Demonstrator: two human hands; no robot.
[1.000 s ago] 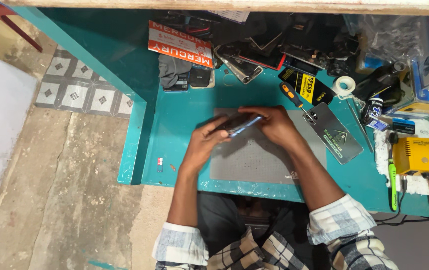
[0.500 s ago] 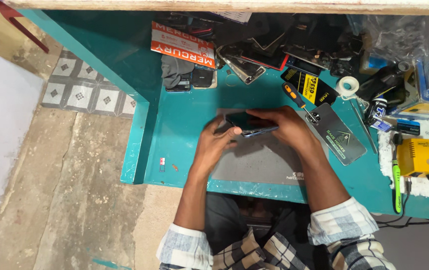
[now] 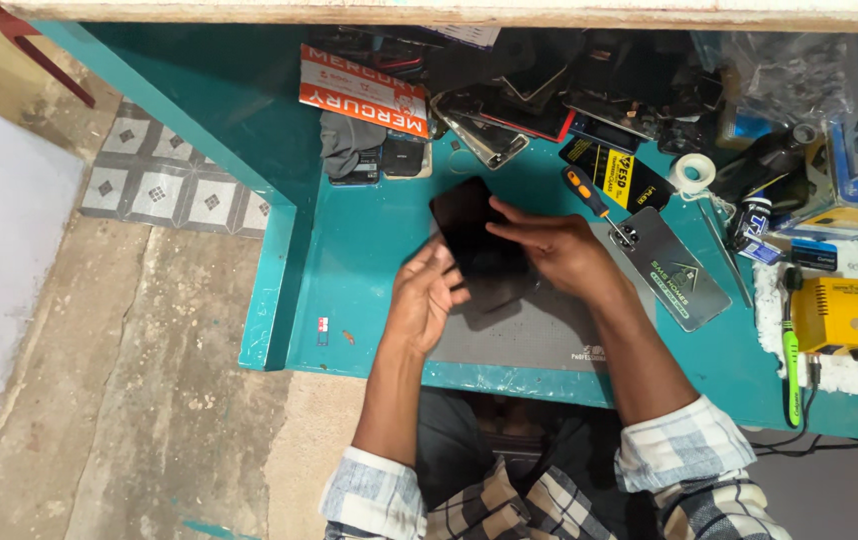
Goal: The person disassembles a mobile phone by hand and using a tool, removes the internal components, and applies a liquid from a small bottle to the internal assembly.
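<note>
A black smartphone [image 3: 474, 235] is held flat, dark face up, above a grey work mat [image 3: 539, 335] on the teal bench [image 3: 369, 250]. My left hand [image 3: 427, 295] cups its near left edge from below. My right hand [image 3: 554, 250] grips its right side, fingers stretched over the face. Both forearms reach in from the bottom, in rolled checked sleeves.
An orange-handled screwdriver [image 3: 587, 192] and a grey phone back cover [image 3: 671, 268] lie right of my hands. A tape roll [image 3: 692, 172], a yellow box-shaped tool [image 3: 839, 315] and a green-handled tool [image 3: 792, 380] are further right. Phone parts and a red box [image 3: 364, 95] crowd the back. Floor lies left.
The phone was held edge-on between both hands; it has turned flat with its dark face up and shifted slightly left and back. My left hand dropped under its near edge.
</note>
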